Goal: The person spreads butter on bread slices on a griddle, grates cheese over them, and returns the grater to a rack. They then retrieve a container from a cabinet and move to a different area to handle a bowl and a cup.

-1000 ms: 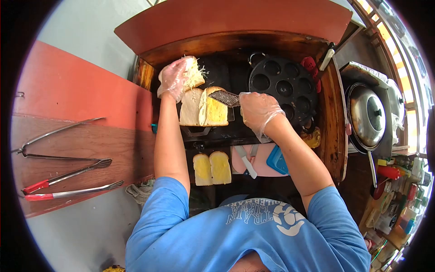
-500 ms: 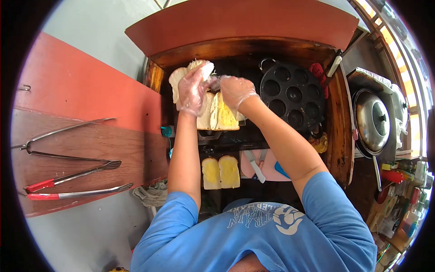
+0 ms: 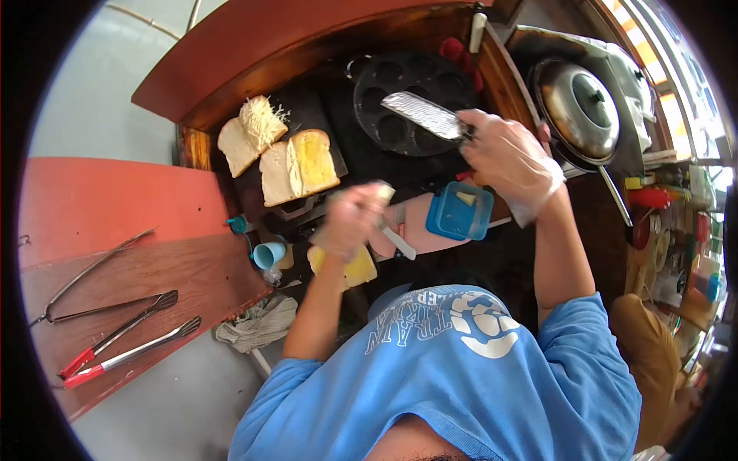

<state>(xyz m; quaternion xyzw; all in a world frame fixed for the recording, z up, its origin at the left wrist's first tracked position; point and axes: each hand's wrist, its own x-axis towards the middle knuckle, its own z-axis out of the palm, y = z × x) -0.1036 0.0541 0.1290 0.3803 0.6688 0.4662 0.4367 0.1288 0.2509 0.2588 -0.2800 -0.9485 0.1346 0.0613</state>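
My right hand (image 3: 511, 157), in a clear plastic glove, is closed round the handle end of a metal grater (image 3: 423, 114) above the black pan with round hollows (image 3: 369, 96). Blurred by motion, my left hand (image 3: 354, 219) holds a small pale piece of cheese (image 3: 385, 191) at its fingertips. Beneath that hand lie yellow-spread bread slices (image 3: 355, 270), partly covered. On the flat griddle (image 3: 314, 115), one pair of bread slices (image 3: 237, 146) carries a heap of grated cheese (image 3: 262, 123). Beside it, another pair (image 3: 314, 163) has yellow spread on one slice.
A blue plastic container (image 3: 480, 219) with a pale piece inside rests by the pink cutting board (image 3: 419, 223) and a white-handled knife (image 3: 400, 244). Red-handled tongs (image 3: 115, 361) lie left on the side board. A lidded pan (image 3: 576, 111) stands right; another person's leg (image 3: 646, 338) shows lower right.
Both hands have left the bread on the griddle. The right hand carried the grater right, over the hollowed pan; the left came back toward my body with the cheese. The view has turned and shifted.
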